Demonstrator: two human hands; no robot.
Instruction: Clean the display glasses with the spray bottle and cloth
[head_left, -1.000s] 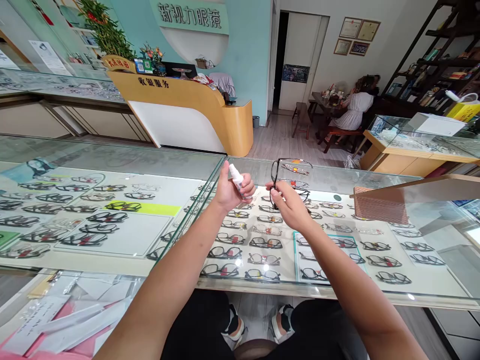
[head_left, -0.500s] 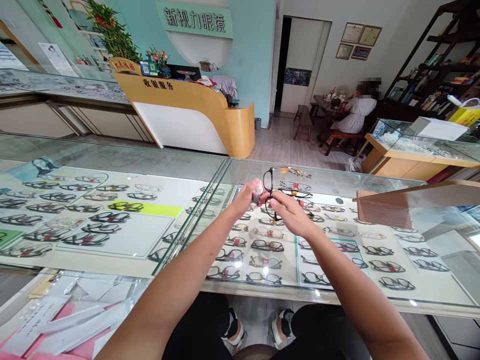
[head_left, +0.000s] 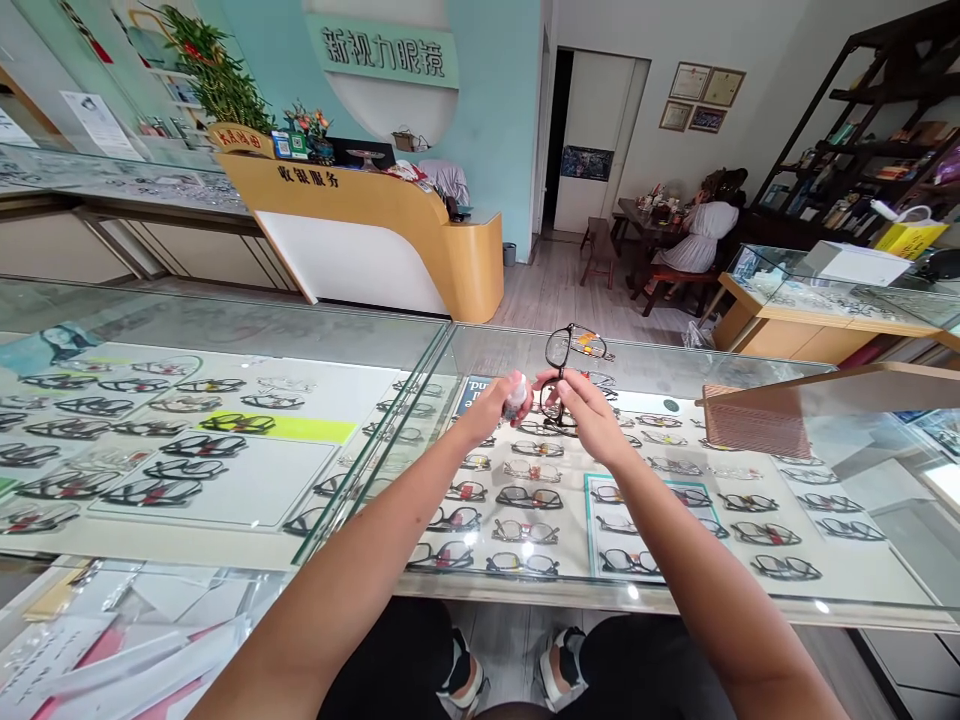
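Note:
My left hand (head_left: pixel 491 405) is closed around a small spray bottle (head_left: pixel 517 393) with a white top, just left of the glasses. In my right hand (head_left: pixel 590 413) is a pair of dark-framed glasses (head_left: pixel 559 348), gripped near the middle and turned so that one lens stands above the other. Bottle and glasses are close together over the glass display case (head_left: pixel 540 592). Part of the lower lens is covered by my right fingers. Beneath both hands, rows of spectacle frames (head_left: pixel 531 497) lie inside the case.
A wooden board (head_left: pixel 832 385) stands on the case to the right. At lower left lie papers and plastic sleeves (head_left: pixel 127 660). Beyond the case are a cash counter (head_left: pixel 472 265) and a person (head_left: pixel 705 235) seated at a table.
The glasses in my right hand have tilted and moved slightly right, away from the bottle. My left hand keeps its hold on the spray bottle, a little lower. The view has shifted slightly.

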